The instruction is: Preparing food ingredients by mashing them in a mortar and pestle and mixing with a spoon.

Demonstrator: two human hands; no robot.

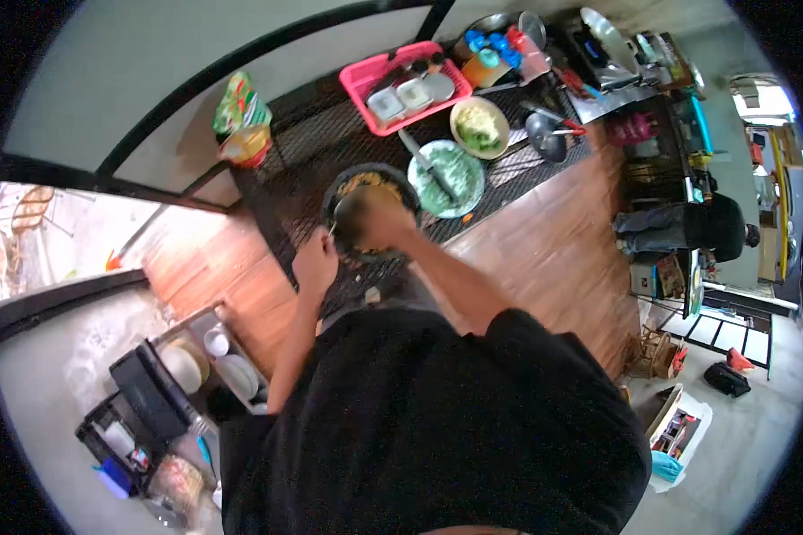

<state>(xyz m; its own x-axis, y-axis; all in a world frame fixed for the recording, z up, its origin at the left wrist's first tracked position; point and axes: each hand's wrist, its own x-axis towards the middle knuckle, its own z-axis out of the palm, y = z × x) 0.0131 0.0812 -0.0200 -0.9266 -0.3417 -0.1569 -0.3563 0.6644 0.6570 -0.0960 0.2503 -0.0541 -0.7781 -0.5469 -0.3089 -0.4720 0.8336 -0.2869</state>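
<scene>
A dark round pan or mortar (407, 184) stands on the black mesh table, with brownish food inside. Over it is my right hand (383, 221), blurred, its fingers and any held thing hard to make out. A round thing with a thin pale rim lies under that hand, within the dark vessel. At the vessel's left side my left hand (316, 259) is closed, with a thin light-coloured thing at its fingertips. Touching or close to the vessel on the right is a green and white plate (441, 179) with a knife (435, 170) lying across it.
Beyond are a bowl of chopped greens (480, 128), a pink basket (356, 83) of containers, a black ladle (545, 137) and a plastic bag (241, 107). A crate of dishes (191, 328) is at lower left. Another person (712, 227) stands far right.
</scene>
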